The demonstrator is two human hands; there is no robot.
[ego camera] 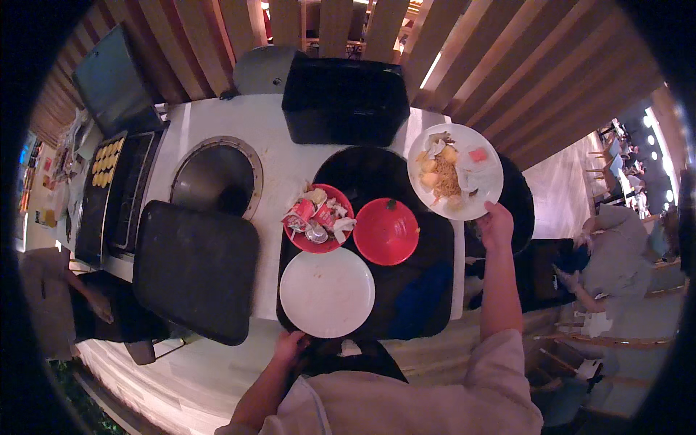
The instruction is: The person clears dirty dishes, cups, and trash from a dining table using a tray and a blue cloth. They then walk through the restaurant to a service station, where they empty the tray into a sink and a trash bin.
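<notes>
My right hand [496,225] grips the near rim of a white plate [492,182] with leftover noodles, yellowish food pieces, crumpled tissue and a small red item. The plate is held over a dark round bin [519,201], mostly hidden beneath it. At the near left corner of a black tray [380,304], my left hand [289,347] holds the edge. On that tray rest a white plate [327,293] with a few crumbs, an almost empty red bowl [387,234] and a red bowl [326,247] heaped with wrappers and tissues. Dark blue cloth [424,296] lies at the tray's right side.
A black tub [345,103] stands at the counter's back, before wooden slats [489,70]. Left are a round metal-rimmed opening [215,176], another black tray [196,272] and a griddle pan [109,160] of yellow food. People stand at far left [95,304] and right [620,255].
</notes>
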